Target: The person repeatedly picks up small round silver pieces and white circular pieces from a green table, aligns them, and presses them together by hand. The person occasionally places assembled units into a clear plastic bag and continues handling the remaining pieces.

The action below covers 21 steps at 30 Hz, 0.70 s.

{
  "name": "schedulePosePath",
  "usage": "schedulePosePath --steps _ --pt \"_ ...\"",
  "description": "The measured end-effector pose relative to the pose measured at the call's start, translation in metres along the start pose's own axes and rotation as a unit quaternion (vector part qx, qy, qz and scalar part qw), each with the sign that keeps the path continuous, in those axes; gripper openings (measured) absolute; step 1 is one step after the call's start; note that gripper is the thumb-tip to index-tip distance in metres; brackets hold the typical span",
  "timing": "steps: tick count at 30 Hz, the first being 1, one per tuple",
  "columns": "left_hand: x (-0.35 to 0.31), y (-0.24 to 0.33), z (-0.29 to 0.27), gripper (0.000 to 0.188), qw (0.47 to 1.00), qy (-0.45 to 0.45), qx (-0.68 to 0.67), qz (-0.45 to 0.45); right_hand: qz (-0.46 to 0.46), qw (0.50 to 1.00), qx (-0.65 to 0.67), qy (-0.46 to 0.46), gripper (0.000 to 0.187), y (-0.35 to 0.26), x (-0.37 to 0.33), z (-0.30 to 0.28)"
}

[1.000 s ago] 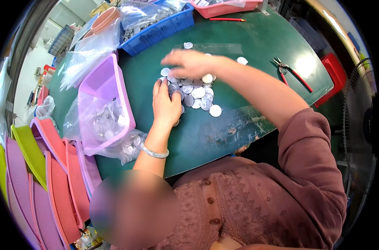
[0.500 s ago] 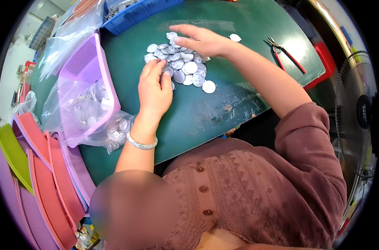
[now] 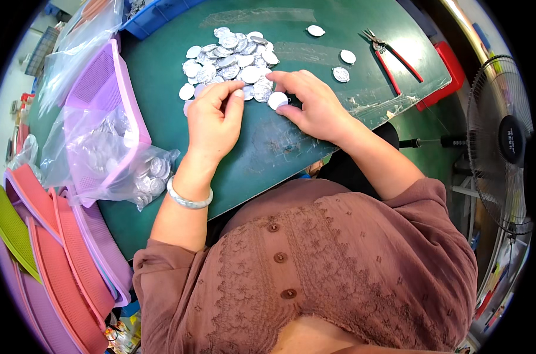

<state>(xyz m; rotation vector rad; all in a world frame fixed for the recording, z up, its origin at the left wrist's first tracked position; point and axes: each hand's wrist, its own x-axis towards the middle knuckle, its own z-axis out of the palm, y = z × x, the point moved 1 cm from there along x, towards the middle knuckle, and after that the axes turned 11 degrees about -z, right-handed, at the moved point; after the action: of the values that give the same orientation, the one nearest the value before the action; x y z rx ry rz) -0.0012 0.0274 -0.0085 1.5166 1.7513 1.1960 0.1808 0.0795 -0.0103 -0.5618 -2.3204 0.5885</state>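
Note:
A heap of round silver medallions (image 3: 225,62), several with a small loop at the edge, lies on the green tabletop. My left hand (image 3: 214,118), a pale bangle on its wrist, rests at the heap's near left side. Its thumb and index tips are close together, and whatever is between them cannot be made out. At the near right edge of the heap, my right hand (image 3: 318,106) is open, thumb and fingers spread around one pale medallion (image 3: 277,100). The thumb touches or nearly touches that piece. Three loose medallions (image 3: 340,74) lie farther right.
Red-handled pliers (image 3: 389,62) lie at the right, by a red container (image 3: 442,76). On the left are a purple basket (image 3: 141,112), a clear bag of medallions (image 3: 150,177) and stacked coloured baskets (image 3: 73,253). A blue crate (image 3: 156,17) stands behind; a fan (image 3: 504,141) at far right.
My right hand has come back from the heap's far side toward me, its fingers now around the near medallion. Two loose medallions now show on the right. The view has shifted slightly.

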Motion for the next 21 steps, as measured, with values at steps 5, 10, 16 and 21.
schedulePosePath --steps 5,10,16,21 --pt "-0.008 0.000 0.011 0.019 0.982 -0.090 -0.153 -0.061 0.111 0.951 0.290 0.004 0.048 -0.001 0.004 0.002" --pt "-0.006 0.009 0.004 0.012 0.959 -0.139 -0.191 -0.158 0.058 0.927 0.369 0.030 0.047 -0.008 0.020 0.000" --pt "-0.007 0.012 0.001 0.011 0.945 -0.141 -0.233 -0.180 0.067 0.905 0.419 0.031 0.043 -0.007 0.036 0.002" --pt "-0.004 0.007 -0.002 0.012 0.920 -0.151 -0.284 -0.223 0.129 0.895 0.426 0.037 0.035 -0.002 0.037 0.002"
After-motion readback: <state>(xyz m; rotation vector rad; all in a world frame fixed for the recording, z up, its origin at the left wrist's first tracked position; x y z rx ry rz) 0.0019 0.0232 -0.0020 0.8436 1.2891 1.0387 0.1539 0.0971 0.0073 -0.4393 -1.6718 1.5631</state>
